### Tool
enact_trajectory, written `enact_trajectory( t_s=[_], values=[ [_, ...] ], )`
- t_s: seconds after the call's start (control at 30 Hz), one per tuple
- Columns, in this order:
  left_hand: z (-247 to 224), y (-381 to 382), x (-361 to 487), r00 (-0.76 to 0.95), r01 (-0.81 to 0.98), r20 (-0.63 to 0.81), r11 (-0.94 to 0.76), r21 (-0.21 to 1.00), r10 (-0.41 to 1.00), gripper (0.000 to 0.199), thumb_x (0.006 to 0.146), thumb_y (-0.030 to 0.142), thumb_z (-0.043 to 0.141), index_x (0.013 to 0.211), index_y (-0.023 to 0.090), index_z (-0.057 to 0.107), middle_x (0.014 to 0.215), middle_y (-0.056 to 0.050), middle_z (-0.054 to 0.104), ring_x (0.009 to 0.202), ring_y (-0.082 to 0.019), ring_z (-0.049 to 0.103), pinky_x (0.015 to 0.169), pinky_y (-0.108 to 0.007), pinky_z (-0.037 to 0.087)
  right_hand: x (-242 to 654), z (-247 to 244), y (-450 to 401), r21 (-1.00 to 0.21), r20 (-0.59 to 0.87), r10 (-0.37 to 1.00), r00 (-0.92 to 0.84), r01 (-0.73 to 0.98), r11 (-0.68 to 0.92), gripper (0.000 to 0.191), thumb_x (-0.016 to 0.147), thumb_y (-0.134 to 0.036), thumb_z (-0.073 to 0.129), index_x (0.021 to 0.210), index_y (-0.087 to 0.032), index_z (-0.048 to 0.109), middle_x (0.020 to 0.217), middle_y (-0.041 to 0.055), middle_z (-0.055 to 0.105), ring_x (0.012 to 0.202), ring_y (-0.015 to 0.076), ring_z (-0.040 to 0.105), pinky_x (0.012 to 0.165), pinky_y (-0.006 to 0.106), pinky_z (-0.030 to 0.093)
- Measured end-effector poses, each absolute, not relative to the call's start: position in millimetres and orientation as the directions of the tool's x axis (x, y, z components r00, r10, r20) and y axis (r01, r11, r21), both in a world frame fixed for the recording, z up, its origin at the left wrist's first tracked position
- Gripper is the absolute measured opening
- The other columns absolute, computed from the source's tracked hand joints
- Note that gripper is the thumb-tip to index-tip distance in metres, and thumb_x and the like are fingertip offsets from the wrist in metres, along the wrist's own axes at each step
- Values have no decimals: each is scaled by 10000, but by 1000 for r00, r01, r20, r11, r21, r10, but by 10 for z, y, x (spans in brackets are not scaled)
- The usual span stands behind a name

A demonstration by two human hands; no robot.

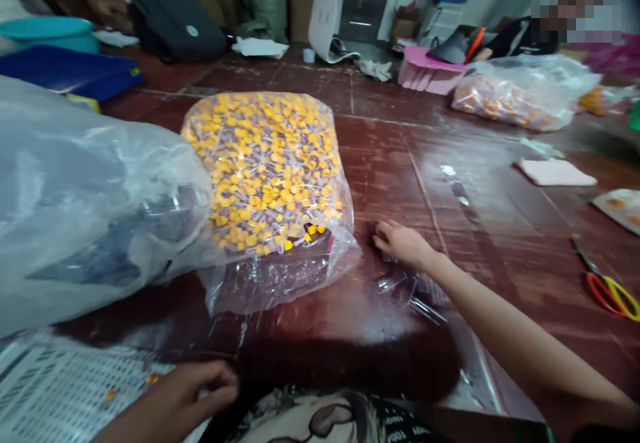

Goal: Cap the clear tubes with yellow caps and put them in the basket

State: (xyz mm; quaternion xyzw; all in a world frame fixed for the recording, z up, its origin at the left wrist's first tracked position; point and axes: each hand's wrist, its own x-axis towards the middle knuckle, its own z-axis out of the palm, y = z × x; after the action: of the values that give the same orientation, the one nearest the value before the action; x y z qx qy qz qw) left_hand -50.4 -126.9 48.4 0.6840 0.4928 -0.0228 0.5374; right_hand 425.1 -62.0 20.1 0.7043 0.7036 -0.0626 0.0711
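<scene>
My left hand (203,390) is at the bottom left, beside a white perforated basket (55,383), its fingers curled in and nothing visible in them. My right hand (403,243) rests low over the dark red table with its fingers bent down and closed. What they hold, if anything, is hidden. Just below that hand lie clear plastic tubes (427,311) and crinkled clear plastic. Left of it, a large clear plastic bag (280,283) full of small yellow-capped pieces (270,163) lies with its mouth toward me.
A big whitish plastic bag (95,163) bulges at the left. Scissors (607,290) with red and yellow handles lie at the right, near a folded pale cloth (557,172). Farther back are a pink stool (431,70), a bag of orange pieces (515,100), a blue tray (65,73) and a person.
</scene>
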Motion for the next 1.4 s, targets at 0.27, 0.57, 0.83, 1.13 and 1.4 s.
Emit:
enact_trajectory(
  t_s=[0.27,0.57,0.83,1.13,1.4],
  values=[
    [443,-1048,1101,609,152,-228,170,974,760,412,989,492,376,1183,243,640,1142,-119,711,943,-234,699,785,-391,586,3387,505,-647,-343,421,907,-35,919,194,214,993,-341,420,981,-213,592,974,111,650,884,215,618,692,300,481],
    [-36,-1292,1917,901,-131,434,-950,284,6,630,864,465,675,1439,390,429,1568,-51,381,1333,-309,458,1037,-535,472,4632,664,-1634,-450,362,868,339,879,-156,269,960,-451,518,895,-210,620,828,37,608,745,180,574,694,301,458],
    [-147,-1073,2428,893,303,256,-915,266,370,1210,534,825,713,1549,413,200,1657,-132,111,1445,-549,138,1044,-816,184,5232,15,-2796,-370,181,617,766,634,-679,534,970,-580,386,1298,-207,582,1175,154,605,1155,304,559,941,481,478],
    [-144,-1087,2707,922,270,223,-940,210,315,986,655,796,654,1497,382,350,1620,-150,243,1113,-406,517,772,-514,507,4727,160,-1861,-214,-263,770,581,744,-634,766,795,-772,561,1440,-376,447,1298,146,480,963,310,690,816,421,519],
    [-333,-1029,2597,865,278,388,-947,159,319,281,901,373,544,1156,298,634,1337,-81,568,906,-246,561,572,-313,485,4293,192,-1691,-53,-212,802,559,813,-580,580,896,-593,528,1417,-353,450,1269,113,527,851,276,704,678,356,502]
  ],
)
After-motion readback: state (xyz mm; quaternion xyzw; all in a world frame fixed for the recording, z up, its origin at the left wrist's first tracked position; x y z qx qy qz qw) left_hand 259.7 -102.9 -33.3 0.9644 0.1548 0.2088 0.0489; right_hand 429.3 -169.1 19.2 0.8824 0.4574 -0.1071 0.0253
